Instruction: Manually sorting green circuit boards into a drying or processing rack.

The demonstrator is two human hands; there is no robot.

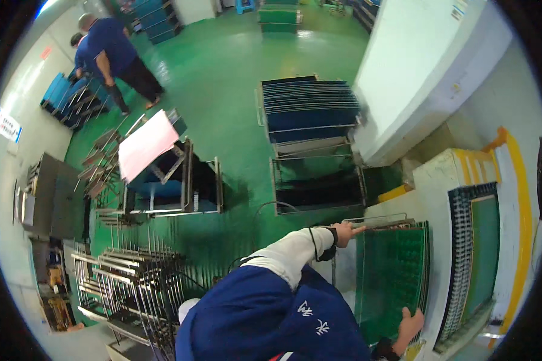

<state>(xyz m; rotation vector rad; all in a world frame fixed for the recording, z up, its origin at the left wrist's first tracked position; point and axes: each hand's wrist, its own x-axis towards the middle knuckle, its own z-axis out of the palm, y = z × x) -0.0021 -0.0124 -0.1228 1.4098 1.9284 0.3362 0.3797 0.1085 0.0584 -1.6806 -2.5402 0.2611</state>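
A stack of thin green panels, like circuit boards, sits in a wire rack at my right side. My left hand, in a white sleeve with a black band at the wrist, reaches across to the far left corner of the top panel. Its fingers close on that corner, one finger lying along the edge. At the near right edge my right hand grips the panel, thumb on top; its other fingers are partly hidden.
Right of the stack, another green panel leans in a black-toothed rack. Ahead stand racks of dark panels beside a white pillar. Empty metal racks and a cart with pink sheets are left. Two people stand far left.
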